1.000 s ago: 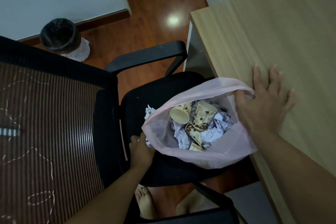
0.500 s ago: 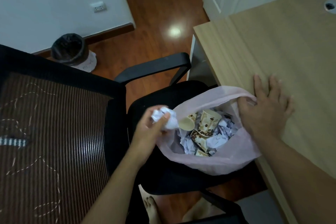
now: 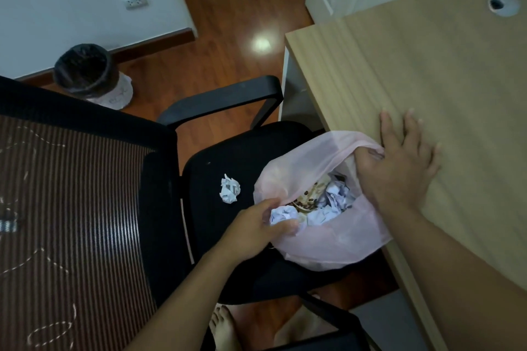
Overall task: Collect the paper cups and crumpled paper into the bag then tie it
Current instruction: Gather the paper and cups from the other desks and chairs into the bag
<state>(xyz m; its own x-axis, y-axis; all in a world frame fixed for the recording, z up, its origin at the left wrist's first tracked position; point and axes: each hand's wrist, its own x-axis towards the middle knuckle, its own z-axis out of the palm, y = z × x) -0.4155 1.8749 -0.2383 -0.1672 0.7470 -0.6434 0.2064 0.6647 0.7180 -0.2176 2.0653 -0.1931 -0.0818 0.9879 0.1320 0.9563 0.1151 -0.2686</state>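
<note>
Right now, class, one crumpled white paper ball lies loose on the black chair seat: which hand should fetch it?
Left hand: nearer the crumpled white paper ball; right hand holds the pink plastic bag open.

Bag [image 3: 328, 236] wall and left hand [image 3: 256, 229] are hiding most cups [image 3: 309, 199]; count unreadable. Frame edge is cutting chair back [image 3: 71, 208].

No readable text, labels, brands or numbers anywhere in the head view. Crumpled paper ball [image 3: 229, 188] on the chair seat shows dark printed marks, too small and creased to read. Paper cups [image 3: 309, 199] inside the pink bag [image 3: 336, 239] carry a brown spotted pattern only, no lettering visible. Wall socket [image 3: 136, 1] has a plain white faceplate, no legible marking. Light stitched squiggles on the chair's mesh back [image 3: 62, 208] are decoration, not characters.
</note>
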